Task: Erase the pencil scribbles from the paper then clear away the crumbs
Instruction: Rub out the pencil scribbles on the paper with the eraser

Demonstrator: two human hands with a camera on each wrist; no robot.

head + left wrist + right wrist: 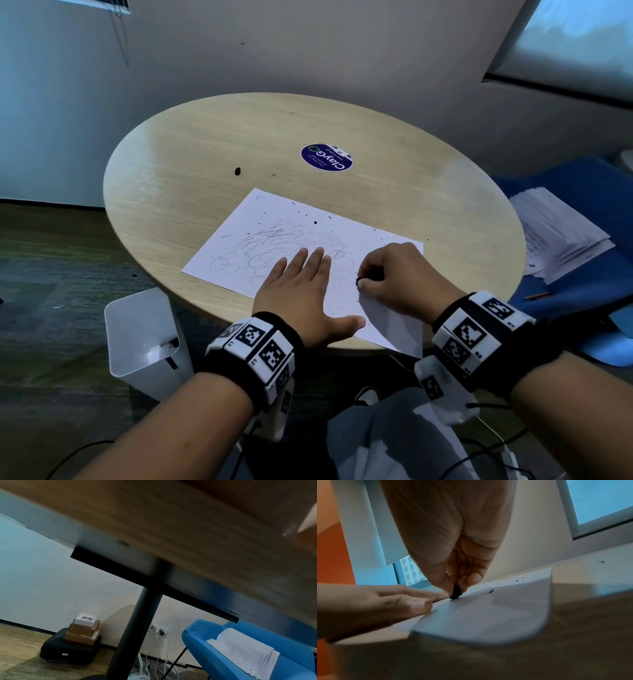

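White paper (301,219) bears grey pencil loops (260,253) and black crumbs (315,222), the eraser (456,592) is black, and the table (191,178) pale woodgrain.

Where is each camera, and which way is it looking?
Head: sits up high, looks down at the round table, the paper, and both hands, the left hand flat and the right hand pinching the eraser.
Left wrist: hangs below the table edge, looks under the table at its leg and a blue chair; hardly any hand shows.
Right wrist: low by the table, looks along the fingers at the eraser on the paper.
Shared: head and right wrist both show the eraser, paper and left hand.
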